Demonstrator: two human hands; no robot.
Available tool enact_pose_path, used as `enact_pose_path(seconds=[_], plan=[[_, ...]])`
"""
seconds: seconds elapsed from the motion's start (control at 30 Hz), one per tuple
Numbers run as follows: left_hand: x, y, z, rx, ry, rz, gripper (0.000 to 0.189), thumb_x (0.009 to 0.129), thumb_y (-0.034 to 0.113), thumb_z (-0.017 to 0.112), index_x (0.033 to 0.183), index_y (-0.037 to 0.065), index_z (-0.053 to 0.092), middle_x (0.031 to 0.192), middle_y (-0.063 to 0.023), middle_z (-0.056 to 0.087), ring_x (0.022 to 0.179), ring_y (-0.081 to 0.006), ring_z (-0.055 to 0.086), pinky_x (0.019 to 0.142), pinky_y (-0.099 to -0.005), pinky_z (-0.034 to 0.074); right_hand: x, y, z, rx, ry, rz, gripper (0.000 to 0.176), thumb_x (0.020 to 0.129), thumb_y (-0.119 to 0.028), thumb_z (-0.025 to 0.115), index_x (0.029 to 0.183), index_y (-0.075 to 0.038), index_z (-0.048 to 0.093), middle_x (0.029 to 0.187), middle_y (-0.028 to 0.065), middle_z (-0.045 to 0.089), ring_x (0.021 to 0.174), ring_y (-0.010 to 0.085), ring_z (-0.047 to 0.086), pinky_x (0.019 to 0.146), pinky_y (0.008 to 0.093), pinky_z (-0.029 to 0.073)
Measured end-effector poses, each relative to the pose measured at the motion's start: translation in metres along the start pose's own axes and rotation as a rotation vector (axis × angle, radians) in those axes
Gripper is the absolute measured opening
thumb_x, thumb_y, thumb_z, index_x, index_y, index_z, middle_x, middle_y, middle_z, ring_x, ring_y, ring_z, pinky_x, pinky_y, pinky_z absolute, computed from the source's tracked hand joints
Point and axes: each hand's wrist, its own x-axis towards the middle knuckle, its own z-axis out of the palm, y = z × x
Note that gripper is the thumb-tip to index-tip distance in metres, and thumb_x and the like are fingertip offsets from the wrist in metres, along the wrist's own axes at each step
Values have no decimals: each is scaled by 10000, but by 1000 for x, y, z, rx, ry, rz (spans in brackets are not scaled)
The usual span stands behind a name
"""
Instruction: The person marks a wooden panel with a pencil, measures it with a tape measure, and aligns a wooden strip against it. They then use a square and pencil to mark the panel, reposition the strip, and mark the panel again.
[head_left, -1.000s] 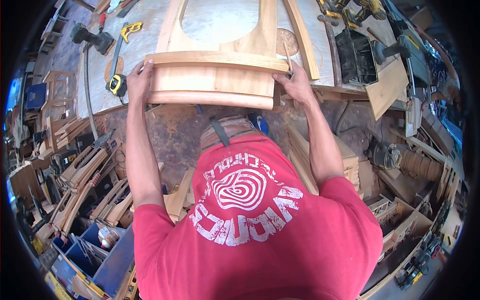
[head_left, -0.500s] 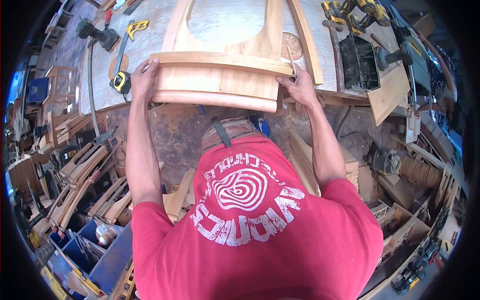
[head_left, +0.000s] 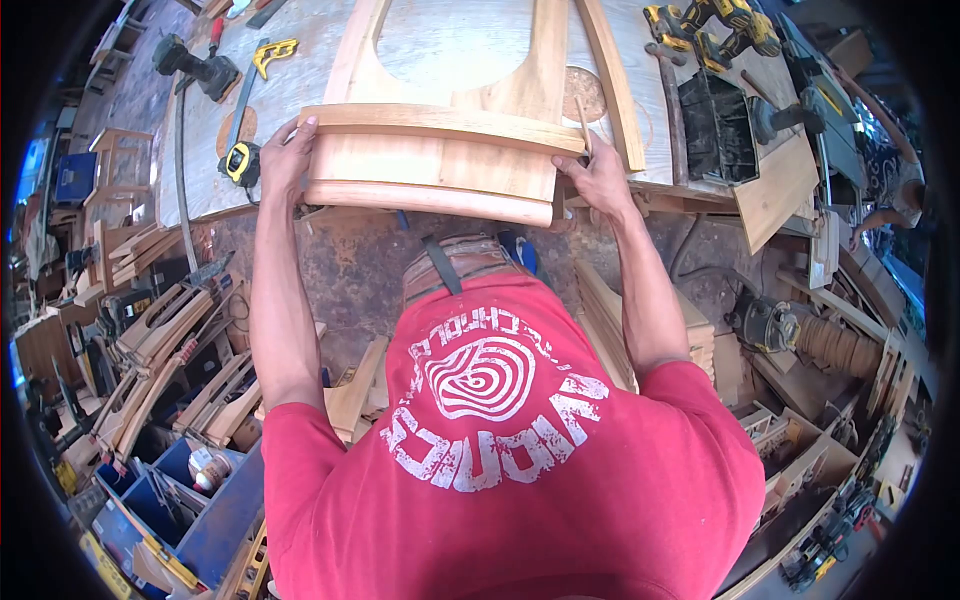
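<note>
I see both hands clamped on one piece: the left hand [head_left: 285, 160] and the right hand [head_left: 597, 178] each take an end of the wooden chair-back frame [head_left: 440, 165]. The frame lies flat at the near edge of the plywood surface [head_left: 195, 150], and its curved lower rail juts just past that edge toward the person's body. The left fingers [head_left: 300, 135] are curled shut over the frame's left end and the right fingers [head_left: 568, 165] are closed on its right end. I judge a grip at the two ends keeps the wide piece level and stops it tipping off the edge. A thin wooden stick [head_left: 582, 118] stands just above the right fingers; I cannot tell whether they pinch it too. A yellow tape measure [head_left: 240, 162] sits just outside the left fingers, and cordless drills [head_left: 705, 22] lie well beyond the right fingers.
</note>
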Motion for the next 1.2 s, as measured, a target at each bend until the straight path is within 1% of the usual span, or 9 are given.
enact_pose_path(seconds=[0.1,0.23,0.3,0.37,0.47,0.57,0.77,0.87,1.2], plan=[[-4,5,7,11,-5,-5,690,920,267,813,1398,-137,522,1137,-189,721,1013,-214,716,874,-300,579,-1,-4,0,-63,26,-24,530,855,-171,799,1326,1,627,862,142,703,735,193,616,727,369,511],[-14,18,7,52,30,5,582,907,245,822,1319,-111,617,1105,-148,731,970,-172,701,870,-285,567,1,1,6,57,34,-125,501,863,-130,788,1323,-10,632,992,120,740,786,165,616,769,346,517],[-9,12,5,18,7,23,584,910,250,819,1318,-115,617,1096,-169,733,953,-177,701,838,-287,572,-2,-8,3,110,-26,23,472,870,-79,775,1319,-23,642,1044,99,751,827,140,625,788,332,519],[-9,13,4,18,2,13,577,916,252,812,1317,-115,620,1097,-182,732,952,-180,701,832,-296,574,-1,-4,4,114,-22,-22,478,872,-80,778,1326,-23,640,1067,107,755,867,146,650,809,333,525],[-2,7,0,37,-13,32,578,917,251,810,1323,-114,619,1107,-197,730,966,-191,705,842,-305,575,-2,-6,-1,76,-75,45,486,875,-87,783,1332,-17,635,1109,126,755,935,168,673,859,344,527],[-4,9,1,59,2,29,582,917,245,809,1332,-113,613,1122,-209,728,987,-203,709,856,-313,576,-2,-7,0,82,-56,-10,491,879,-101,787,1335,-12,630,1156,153,746,1031,204,688,920,360,522],[-8,9,2,5,-2,31,576,916,217,806,1326,-132,604,1140,-230,722,989,-218,720,850,-300,585,-1,-4,-1,58,-67,45,501,882,-109,787,1343,-6,620,1202,178,728,1112,250,683,970,385,512],[-9,11,-1,35,-51,-5,660,925,234,802,1400,-130,522,1252,-263,665,1130,-276,694,947,-335,579,-1,-1,0,69,-62,9,502,882,-111,787,1344,-7,620,1213,180,725,1132,253,679,987,388,508],[-5,7,-1,25,-44,7,646,930,227,800,1382,-148,530,1207,-238,687,1082,-239,702,895,-310,580,-3,-15,-4,57,-60,28,501,878,-86,785,1344,-6,621,1217,177,726,1153,248,673,1003,381,502]])
